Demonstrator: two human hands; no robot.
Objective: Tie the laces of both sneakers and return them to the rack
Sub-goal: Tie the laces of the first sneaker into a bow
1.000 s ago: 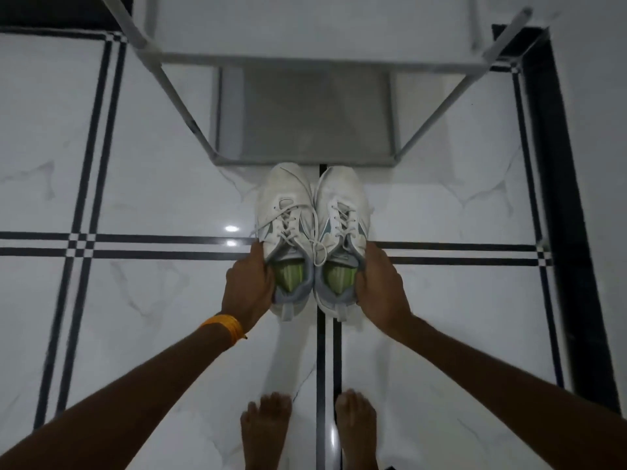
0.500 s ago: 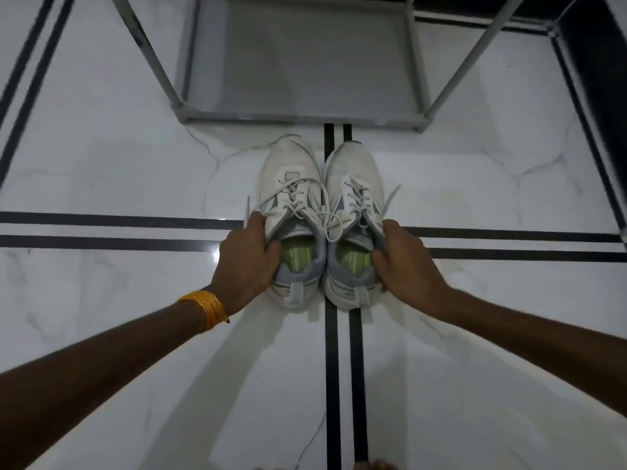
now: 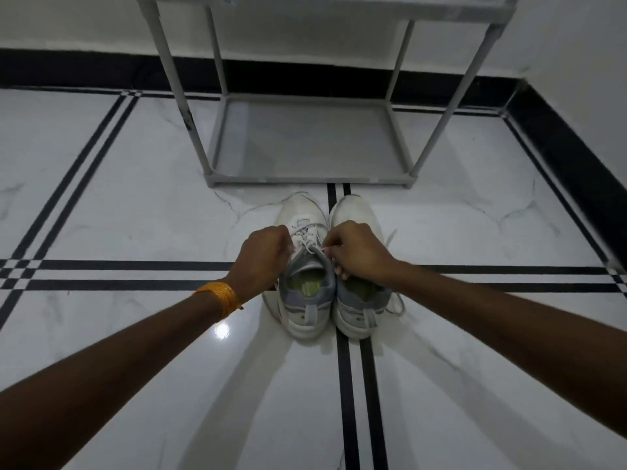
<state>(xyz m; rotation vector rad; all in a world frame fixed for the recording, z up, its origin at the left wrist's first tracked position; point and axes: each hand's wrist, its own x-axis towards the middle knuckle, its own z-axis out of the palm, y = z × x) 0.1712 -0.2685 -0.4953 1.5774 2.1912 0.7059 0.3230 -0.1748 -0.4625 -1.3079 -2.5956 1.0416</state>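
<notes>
Two white sneakers with grey collars and green insoles stand side by side on the floor, toes toward the rack. Over the left sneaker [image 3: 303,301] my left hand [image 3: 266,257] is closed on one end of its lace [image 3: 307,237]. My right hand [image 3: 356,249] pinches the other end of that lace at the shoe's tongue and covers part of the right sneaker [image 3: 359,310]. A loose lace [image 3: 390,237] of the right sneaker trails on the floor to its right. The grey rack [image 3: 305,179] stands just beyond the toes, its bottom shelf bare.
White marble floor [image 3: 135,215] with black inlay lines. A black skirting [image 3: 559,157] and white wall run behind and to the right of the rack. An orange band [image 3: 220,296] circles my left wrist.
Both hands have left the sneakers' sides and moved up to the left sneaker's lace. The sneakers now rest on the floor. The camera has tilted up, showing the wall.
</notes>
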